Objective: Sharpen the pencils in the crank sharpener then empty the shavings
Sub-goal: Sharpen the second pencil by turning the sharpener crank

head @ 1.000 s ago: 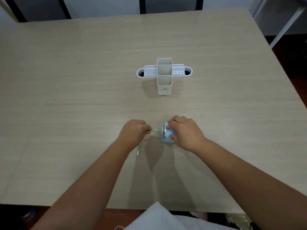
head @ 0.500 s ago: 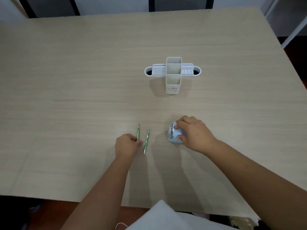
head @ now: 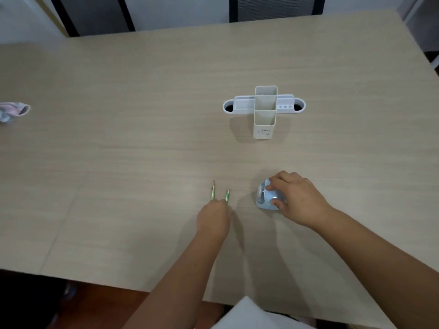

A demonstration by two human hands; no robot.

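- The right hand (head: 295,200) grasps the small pale-blue rounded plastic crank sharpener (head: 267,198), which stands on the light wood-grain table (head: 118,162).
- The left hand (head: 213,219) is curled over the near ends of two thin green pencils (head: 213,189) lying side by side left of the sharpener; whether it grips them I cannot tell.
- A white plastic desk organiser (head: 264,111) stands farther back.
- A crumpled pink-and-white cloth (head: 13,111) lies at the far left edge.

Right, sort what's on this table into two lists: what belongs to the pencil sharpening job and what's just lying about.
Part of the job:
- crank sharpener, held by the right hand
- sharpened pencil
- second pencil, at the fingertips of the left hand

Just lying about:
- white desk organiser
- crumpled cloth at the table's left edge
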